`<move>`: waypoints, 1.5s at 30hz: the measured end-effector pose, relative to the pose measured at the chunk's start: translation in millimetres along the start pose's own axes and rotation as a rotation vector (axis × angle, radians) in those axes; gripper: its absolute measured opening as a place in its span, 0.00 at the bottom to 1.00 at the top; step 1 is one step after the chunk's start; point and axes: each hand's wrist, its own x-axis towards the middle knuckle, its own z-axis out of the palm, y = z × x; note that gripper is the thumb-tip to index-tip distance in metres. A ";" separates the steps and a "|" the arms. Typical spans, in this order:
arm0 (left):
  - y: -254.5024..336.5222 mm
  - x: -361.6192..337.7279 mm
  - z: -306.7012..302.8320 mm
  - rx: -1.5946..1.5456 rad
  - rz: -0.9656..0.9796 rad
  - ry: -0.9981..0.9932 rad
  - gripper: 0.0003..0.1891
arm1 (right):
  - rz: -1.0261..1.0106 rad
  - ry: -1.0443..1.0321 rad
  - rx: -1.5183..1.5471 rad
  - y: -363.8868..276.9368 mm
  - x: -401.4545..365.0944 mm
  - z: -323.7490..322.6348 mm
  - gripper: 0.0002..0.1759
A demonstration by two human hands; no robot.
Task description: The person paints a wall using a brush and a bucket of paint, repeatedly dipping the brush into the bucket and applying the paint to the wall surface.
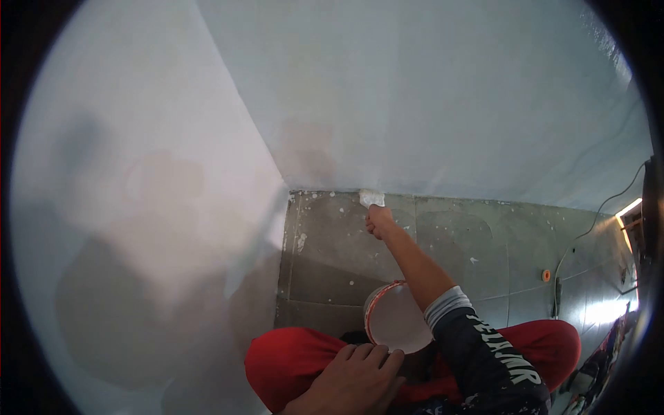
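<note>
My right hand (378, 221) is closed round a wide paint brush or similar tool (372, 199) whose whitish head touches the foot of the wall (443, 104), where it meets the floor. My left hand (366, 373) rests with its fingers spread on my red-clad left knee (294, 360), holding nothing. Between my knees stands a round bucket (373, 304) with an orange-red rim, partly hidden by my right forearm. Its inside looks pale.
A second wall (159, 173) rises on the left and meets the first in a corner. Grey floor tiles (443, 242) carry white spots. To the right lie an orange roll (546, 275) and a cable (602, 207); dark items stand at the far right edge.
</note>
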 end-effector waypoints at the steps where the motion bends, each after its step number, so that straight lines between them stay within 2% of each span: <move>1: 0.2 -0.1 0.3 -0.007 -0.008 -0.005 0.20 | -0.038 0.004 -0.070 -4.3 -3.5 -0.9 0.10; 3: -0.8 0.1 2.7 0.006 0.000 -0.003 0.20 | -0.078 0.006 -0.140 -20.3 -27.8 4.5 0.09; 5: -3.7 0.6 6.7 0.008 0.003 -0.004 0.19 | -0.259 -0.033 -0.076 -33.7 -53.2 8.6 0.10; 6: -5.9 0.6 9.1 0.014 0.023 0.014 0.19 | -0.253 -0.029 -0.081 -33.5 -65.1 7.7 0.10; 8: -9.3 0.9 12.9 0.010 0.030 0.037 0.19 | -0.522 -0.004 -0.094 -31.9 -93.2 9.3 0.09; 10: -11.6 0.9 15.0 0.031 0.042 0.058 0.20 | -0.580 -0.049 -0.119 -49.5 -140.9 6.2 0.09; 12: -10.9 0.3 14.1 -0.004 0.008 0.049 0.20 | -0.587 -0.155 -0.311 -71.5 -184.9 1.4 0.08; 14: -11.2 0.8 9.4 -0.033 -0.016 0.048 0.20 | -0.429 -0.416 -0.427 -98.4 -215.7 -11.9 0.09; 16: -12.1 1.1 3.7 -0.044 -0.017 0.017 0.20 | -0.570 -0.402 -0.820 -115.3 -240.2 -19.6 0.09; 18: -15.0 2.1 7.0 -0.060 -0.032 0.040 0.19 | -0.737 -0.488 -1.195 -129.8 -240.0 -44.7 0.10; 19: -14.0 2.5 9.3 -0.077 -0.034 0.054 0.18 | -0.724 -0.501 -1.202 -132.9 -249.1 -55.0 0.10; 20: -13.7 6.0 5.3 -0.091 -0.047 0.054 0.18 | -0.709 -0.480 -1.372 -136.0 -263.2 -66.1 0.13; 21: -16.1 11.1 -2.8 -0.042 -0.058 -0.044 0.20 | -0.692 -0.453 -1.540 -136.3 -275.0 -76.8 0.16; 22: -16.3 13.3 -6.1 0.006 -0.065 -0.145 0.22 | -0.678 -0.461 -1.545 -135.3 -283.6 -87.3 0.16; 24: -21.5 10.6 5.7 -0.013 -0.089 -0.103 0.22 | -0.556 -0.501 -1.827 -131.3 -294.7 -105.8 0.16; 25: -23.1 9.3 11.7 -0.021 -0.110 -0.057 0.21 | -0.542 -0.508 -1.831 -126.8 -296.5 -112.2 0.16; 27: -24.1 10.1 13.4 0.009 -0.105 -0.006 0.20 | -0.454 -0.690 -1.998 -116.2 -299.0 -118.6 0.16; 30: -21.7 11.5 6.9 0.013 -0.126 0.016 0.19 | -0.457 -0.824 -2.033 -85.5 -288.1 -130.1 0.14; 32: -16.3 12.5 7.0 -0.027 -0.146 -0.002 0.19 | -0.371 -0.809 -2.136 -63.5 -285.7 -128.1 0.12; 34: -15.0 15.1 6.1 -0.003 -0.185 0.085 0.19 | -0.460 -0.875 -2.118 -40.5 -275.2 -131.8 0.09; 38: -6.7 18.3 11.8 0.001 -0.195 0.053 0.19 | -0.455 -0.907 -2.113 -2.7 -257.7 -136.1 0.12; 40: -5.3 20.6 12.7 0.013 -0.181 0.059 0.19 | -0.636 -0.857 -2.015 15.5 -248.4 -139.1 0.07; 43: -1.5 24.8 6.9 -0.019 -0.264 -0.036 0.21 | -0.704 -0.901 -1.969 32.1 -237.7 -141.0 0.09; 45: -2.4 25.0 8.1 -0.020 -0.264 -0.029 0.21 | -0.673 -0.912 -1.980 35.8 -236.1 -137.1 0.10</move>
